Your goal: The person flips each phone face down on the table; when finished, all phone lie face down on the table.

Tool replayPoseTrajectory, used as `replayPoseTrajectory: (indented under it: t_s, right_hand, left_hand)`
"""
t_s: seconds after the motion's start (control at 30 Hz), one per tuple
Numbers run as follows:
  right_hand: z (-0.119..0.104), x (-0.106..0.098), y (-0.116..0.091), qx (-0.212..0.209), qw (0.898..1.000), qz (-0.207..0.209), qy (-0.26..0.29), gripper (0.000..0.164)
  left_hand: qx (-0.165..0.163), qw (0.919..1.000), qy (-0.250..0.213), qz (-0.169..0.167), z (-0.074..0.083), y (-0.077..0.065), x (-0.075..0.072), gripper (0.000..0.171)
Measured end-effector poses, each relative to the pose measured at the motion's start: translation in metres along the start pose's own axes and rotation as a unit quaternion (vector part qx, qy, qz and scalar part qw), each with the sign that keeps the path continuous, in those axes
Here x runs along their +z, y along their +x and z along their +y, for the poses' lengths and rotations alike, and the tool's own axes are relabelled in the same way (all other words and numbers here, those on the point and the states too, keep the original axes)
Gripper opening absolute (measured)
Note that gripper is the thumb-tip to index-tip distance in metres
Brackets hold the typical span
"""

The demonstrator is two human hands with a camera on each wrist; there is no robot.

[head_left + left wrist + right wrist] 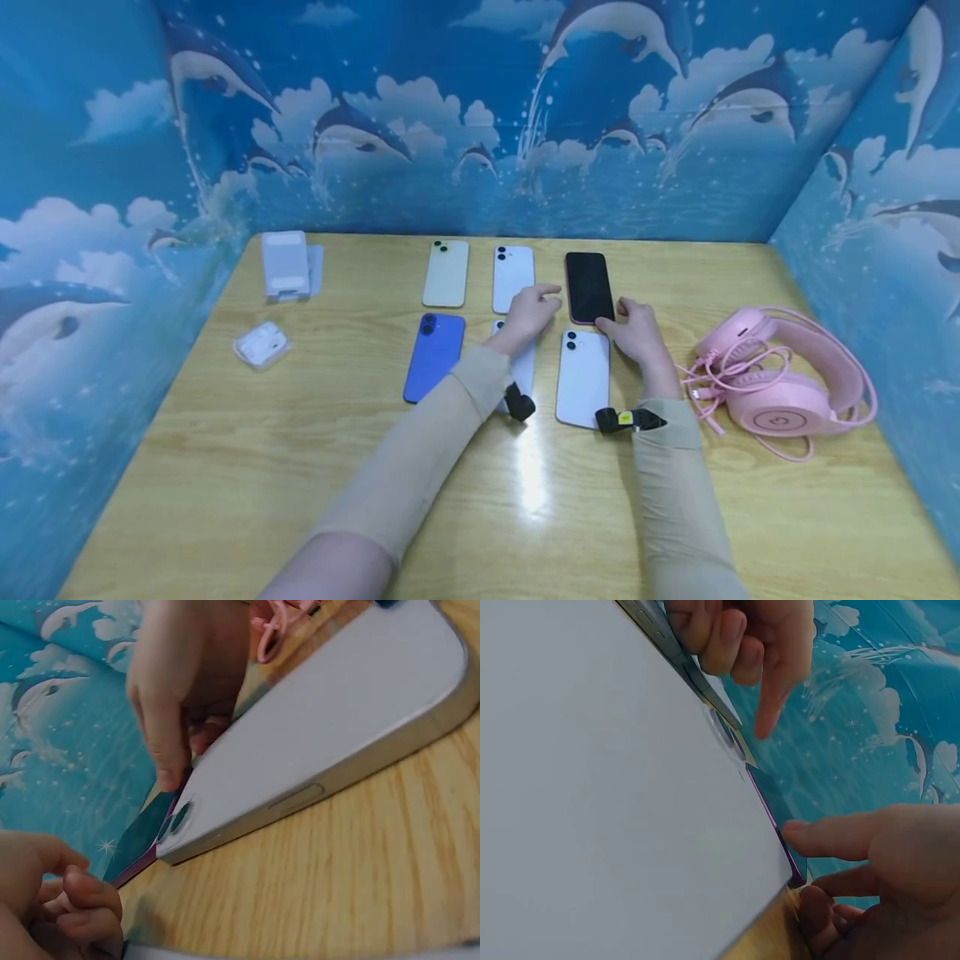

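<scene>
My right hand [633,332] pinches the lower right corner of a phone with a dark screen and purple-pink edge [589,287], its thumb over the bottom edge and its fingers at the side. Left of that phone is my left hand [534,310], forefinger stretched toward it, the other fingers loosely curled around nothing. A white phone [582,379] lies back up just below the dark-screened one. Under my left wrist another white phone [523,371] is partly hidden. Beyond my left hand lies a third white phone [513,275].
A pale yellow-green phone [446,275] and a blue phone [435,354] lie to the left. Pink headphones [787,383] with a coiled cable sit at right. At far left are a white box [286,262] and a small clear-wrapped white item [261,344]. Dolphin-printed walls [450,125] border the table.
</scene>
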State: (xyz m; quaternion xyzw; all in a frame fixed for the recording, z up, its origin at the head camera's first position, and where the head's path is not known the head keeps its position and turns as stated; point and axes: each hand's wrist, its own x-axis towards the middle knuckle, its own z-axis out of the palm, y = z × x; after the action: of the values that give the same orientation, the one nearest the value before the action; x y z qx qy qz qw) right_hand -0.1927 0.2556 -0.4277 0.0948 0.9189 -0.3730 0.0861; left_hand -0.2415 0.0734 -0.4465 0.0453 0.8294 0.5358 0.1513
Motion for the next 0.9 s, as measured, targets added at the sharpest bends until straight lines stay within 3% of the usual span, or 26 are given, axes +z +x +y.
replayPoseTrajectory:
  t_s: [0.1, 0.27, 0.43, 0.57, 0.67, 0.77, 0.83, 0.9]
  right_hand:
    - [0.002, 0.001, 0.003, -0.004, 1.000, 0.001, -0.002, 0.065]
    - [0.006, 0.003, 0.006, -0.017, 0.999, 0.020, 0.030, 0.055]
    - [0.006, 0.006, 0.008, 0.028, 0.992, 0.055, 0.110, 0.049]
    - [0.006, 0.005, 0.008, 0.055, 0.980, 0.069, 0.178, 0.046]
    - [0.007, 0.001, 0.008, 0.057, 0.956, 0.063, 0.281, 0.045]
    - [0.008, -0.001, 0.008, 0.045, 0.912, 0.043, 0.405, 0.044]
    - [0.008, -0.001, 0.008, 0.030, 0.888, 0.028, 0.458, 0.045]
    - [0.007, 0.000, 0.008, 0.012, 0.878, 0.018, 0.479, 0.046]
  left_hand:
    - [0.012, 0.9987, 0.049, 0.003, 0.002, 0.005, 0.008, 0.038]
    - [0.048, 0.9917, 0.115, -0.032, 0.009, 0.003, 0.017, 0.038]
    - [0.055, 0.9850, 0.163, -0.015, 0.011, 0.000, 0.024, 0.040]
    - [0.054, 0.9815, 0.183, -0.006, 0.012, -0.002, 0.025, 0.040]
    - [0.056, 0.9819, 0.180, -0.014, 0.012, -0.001, 0.024, 0.039]
    - [0.063, 0.9831, 0.171, -0.014, 0.011, 0.001, 0.023, 0.038]
    - [0.064, 0.9856, 0.156, -0.010, 0.010, 0.003, 0.022, 0.036]
    - [0.064, 0.9879, 0.141, -0.001, 0.009, 0.006, 0.022, 0.033]
